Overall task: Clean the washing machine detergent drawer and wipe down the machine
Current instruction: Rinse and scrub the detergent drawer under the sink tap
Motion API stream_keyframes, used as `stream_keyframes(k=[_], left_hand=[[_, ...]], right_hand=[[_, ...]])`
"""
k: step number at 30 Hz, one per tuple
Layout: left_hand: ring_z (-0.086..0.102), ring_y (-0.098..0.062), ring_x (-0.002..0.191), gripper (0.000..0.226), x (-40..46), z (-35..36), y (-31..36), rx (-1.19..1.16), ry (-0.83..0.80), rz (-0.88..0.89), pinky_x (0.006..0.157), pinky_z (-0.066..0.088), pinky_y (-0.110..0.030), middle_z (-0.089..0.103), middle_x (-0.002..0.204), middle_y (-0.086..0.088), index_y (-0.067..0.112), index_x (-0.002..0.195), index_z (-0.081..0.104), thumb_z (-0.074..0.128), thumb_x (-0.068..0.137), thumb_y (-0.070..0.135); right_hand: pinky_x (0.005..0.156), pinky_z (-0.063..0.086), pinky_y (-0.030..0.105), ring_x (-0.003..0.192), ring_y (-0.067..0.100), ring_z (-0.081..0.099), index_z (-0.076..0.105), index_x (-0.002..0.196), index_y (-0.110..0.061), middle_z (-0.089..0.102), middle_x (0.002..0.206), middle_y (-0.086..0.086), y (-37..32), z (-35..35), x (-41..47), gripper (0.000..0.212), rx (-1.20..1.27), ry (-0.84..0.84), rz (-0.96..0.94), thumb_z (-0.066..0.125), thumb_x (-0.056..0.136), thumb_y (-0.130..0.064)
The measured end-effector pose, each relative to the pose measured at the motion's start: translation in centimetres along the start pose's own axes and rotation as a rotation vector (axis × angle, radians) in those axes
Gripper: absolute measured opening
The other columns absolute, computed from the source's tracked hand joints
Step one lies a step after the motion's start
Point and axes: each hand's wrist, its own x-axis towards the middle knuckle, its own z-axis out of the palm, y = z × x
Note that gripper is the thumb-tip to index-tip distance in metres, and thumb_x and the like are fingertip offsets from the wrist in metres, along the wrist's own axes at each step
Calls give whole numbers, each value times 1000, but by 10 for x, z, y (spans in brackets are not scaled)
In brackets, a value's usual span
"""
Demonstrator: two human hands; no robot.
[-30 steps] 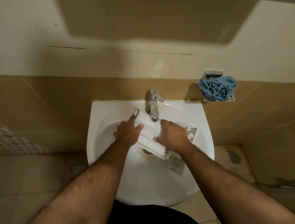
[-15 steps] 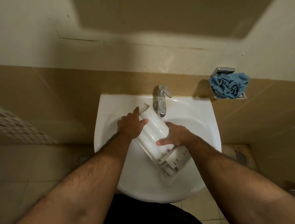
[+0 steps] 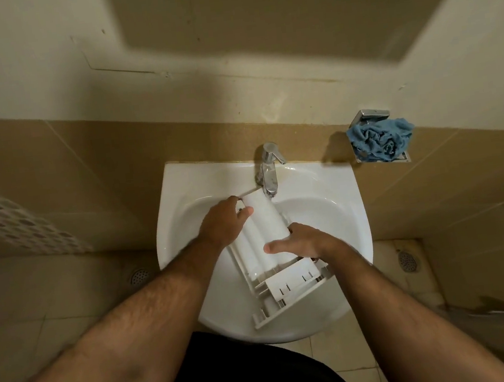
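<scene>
Detergent drawer [image 3: 263, 240] tilted more upright, right hand [image 3: 306, 241] lower

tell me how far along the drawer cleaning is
Done: the detergent drawer is out of the machine and over the sink. In hand: both hands, left hand and right hand, hold it below the tap. Left: the blue cloth sits unused; no machine in view.

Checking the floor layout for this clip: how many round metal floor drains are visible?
2: one round metal floor drain left of the white ceramic sink, another right of it. Others may be hidden under the sink or arms.
</scene>
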Motion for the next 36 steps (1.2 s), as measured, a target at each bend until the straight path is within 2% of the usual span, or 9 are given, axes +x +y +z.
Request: stream_keyframes(k=[5, 9, 13, 16, 20, 23, 28, 31, 36], left_hand=[[60, -29, 113, 47, -3, -3, -1, -22, -10, 18, 96, 47, -36, 64, 125, -11, 15, 130, 53, 48, 98, 48], [60, -26, 110, 46, -6, -5, -4, -64, -45, 39, 91, 43, -32, 65, 124, -8, 18, 129, 56, 53, 95, 49], [60, -23, 109, 43, -9, -4, 0, -128, -49, 73, 94, 44, -33, 66, 122, -6, 18, 125, 60, 60, 92, 45], [58, -23, 116, 46, -10, 1, 8, -123, -31, 124, 99, 43, -34, 64, 127, -6, 14, 128, 59, 61, 92, 43], [42, -22, 136, 56, -10, 9, 19, -51, 14, 167, 111, 32, -32, 50, 146, -6, 13, 140, 49, 59, 94, 42], [25, -24, 147, 65, -7, 11, 25, 56, -32, 194, 116, 24, -37, 26, 160, -7, 17, 151, 33, 54, 96, 44], [26, -34, 146, 69, -6, 14, 32, 238, -105, 147, 113, 34, -44, 3, 165, -10, 19, 155, 20, 52, 97, 39], [29, -36, 144, 70, -8, 14, 33, 252, -131, 118, 112, 37, -46, -1, 165, -9, 21, 155, 17, 54, 97, 35], [28, -37, 145, 74, -10, 17, 36, 210, -219, 72, 114, 34, -47, 2, 165, -6, 31, 156, 9, 54, 96, 30]], right_hand=[[68, 55, 30, 86, 18, 65, 58, 98, -19, 65, 94, 0, -14, -9, -7, 69, -138, -95, 77, 64, 63, -78], [72, 61, 35, 93, 24, 67, 49, 108, -24, 60, 108, 8, -21, -12, -13, 73, -169, -185, 166, 69, 60, -77], [59, 60, 31, 84, 23, 65, 54, 103, -26, 58, 103, 11, -17, -6, -19, 64, -96, -189, 206, 72, 62, -72], [49, 54, 25, 66, 18, 60, 57, 83, -34, 54, 90, 5, -4, 1, -24, 39, 23, -158, 215, 72, 69, -67], [46, 52, 23, 47, 15, 57, 57, 107, -22, 53, 79, 9, 10, 9, -25, 63, 124, -60, 252, 71, 68, -70], [47, 53, 24, 55, 18, 60, 52, 113, -17, 55, 77, 11, 12, 10, -20, 65, 167, 12, 239, 70, 74, -66], [47, 54, 25, 68, 22, 63, 51, 113, -14, 57, 87, 10, 4, 23, -8, 58, 244, 24, 223, 68, 81, -60], [45, 52, 25, 77, 25, 63, 53, 117, -10, 59, 95, 10, -1, 31, -1, 57, 326, 58, 209, 68, 85, -54], [56, 56, 32, 86, 30, 66, 56, 118, -7, 65, 106, 15, 1, 31, 7, 53, 432, 107, 196, 68, 87, -48]])
